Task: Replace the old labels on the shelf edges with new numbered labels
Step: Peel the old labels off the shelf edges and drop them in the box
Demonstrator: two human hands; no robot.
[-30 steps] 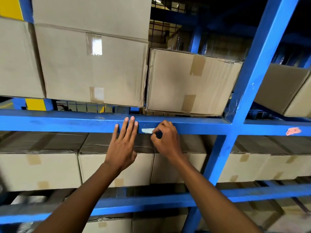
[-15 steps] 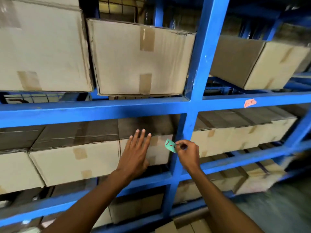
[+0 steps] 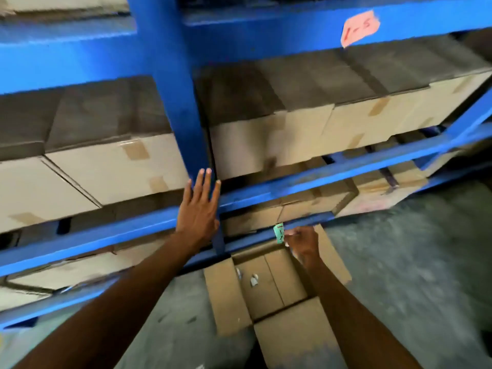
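Pinching the green label (image 3: 279, 233) between thumb and fingertip, my right hand (image 3: 302, 242) hung above the open carton (image 3: 269, 286) on the concrete floor at six o'clock, probably to drop the peeled strip among the crumpled pale scraps (image 3: 253, 280) already lying inside. The label was thin and limp, with dark handwriting I couldn't read. My left hand (image 3: 198, 213) was spread flat and empty at the blue steel upright (image 3: 173, 102) near ten o'clock, perhaps steadying me. Beyond, taped cardboard boxes (image 3: 114, 169) sat square and matte on the shelves. Farthest, at one o'clock, a pink label (image 3: 360, 28) marked "1-5" clung to a painted beam (image 3: 292, 33).
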